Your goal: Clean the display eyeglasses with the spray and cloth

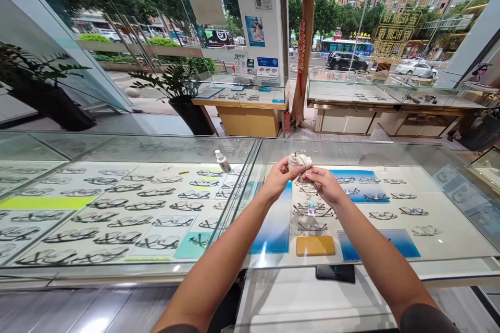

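Note:
Both hands meet in front of me above the glass counter. My left hand is closed, its thumb and fingers pinching a crumpled white cloth. Close beside it, my right hand is also closed, with its fingertips pinching thin-rimmed eyeglasses at the cloth's lower edge. Fine dark lines of the frame show against the white cloth; the fingers and cloth hide most of it. Beneath the hands, under the glass, rows of spectacles lie on display.
A small white bottle stands on the counter to the left. A yellow-orange case lies near the front edge, with a black phone-like object below it. Further cases and potted plants stand beyond, by the windows.

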### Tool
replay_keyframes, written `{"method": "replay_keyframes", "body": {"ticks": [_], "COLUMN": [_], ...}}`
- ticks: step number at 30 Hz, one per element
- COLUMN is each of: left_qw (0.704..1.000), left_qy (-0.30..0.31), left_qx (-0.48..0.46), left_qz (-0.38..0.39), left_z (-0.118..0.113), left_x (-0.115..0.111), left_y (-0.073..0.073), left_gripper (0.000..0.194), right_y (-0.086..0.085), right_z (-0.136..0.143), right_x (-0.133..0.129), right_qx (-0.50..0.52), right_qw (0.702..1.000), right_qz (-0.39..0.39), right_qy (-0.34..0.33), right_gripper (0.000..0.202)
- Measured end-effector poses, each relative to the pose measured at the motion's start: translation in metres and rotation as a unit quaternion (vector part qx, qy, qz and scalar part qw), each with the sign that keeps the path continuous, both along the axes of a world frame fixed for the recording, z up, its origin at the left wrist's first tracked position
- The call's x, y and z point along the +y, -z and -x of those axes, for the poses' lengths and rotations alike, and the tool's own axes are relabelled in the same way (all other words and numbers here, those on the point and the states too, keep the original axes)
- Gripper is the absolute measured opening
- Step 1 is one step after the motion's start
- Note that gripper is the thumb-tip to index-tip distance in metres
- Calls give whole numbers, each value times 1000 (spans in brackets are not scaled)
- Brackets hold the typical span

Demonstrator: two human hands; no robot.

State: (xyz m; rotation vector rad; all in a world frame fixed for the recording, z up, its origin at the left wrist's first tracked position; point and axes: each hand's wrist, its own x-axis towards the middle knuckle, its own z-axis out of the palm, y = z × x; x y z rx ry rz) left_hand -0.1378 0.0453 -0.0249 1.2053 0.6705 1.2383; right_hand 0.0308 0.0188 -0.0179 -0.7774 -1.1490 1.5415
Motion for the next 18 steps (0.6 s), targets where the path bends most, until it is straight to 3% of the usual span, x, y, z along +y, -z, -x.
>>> {"method": "replay_keyframes", "body": {"ticks": [3, 10, 18], "left_qw": [1000, 997, 992], "left_qy": [6, -62, -124], "left_qx": [0, 37, 19], "left_qz": [3, -14, -5], "left_z": [-1, -3, -7], "left_x": [-3, -7, -6], "left_y": [-4, -8, -1], "left_gripper": [60, 53, 62], "right_y": [1, 2, 16], "right_z": [1, 7, 11], "right_x": [0, -4, -2], "right_qx": [11, 12, -38], "right_qw": [1000, 998, 998], "right_qz": [17, 21, -7], "right_qy": [-16, -57, -55], "right_gripper": [29, 38, 43]}}
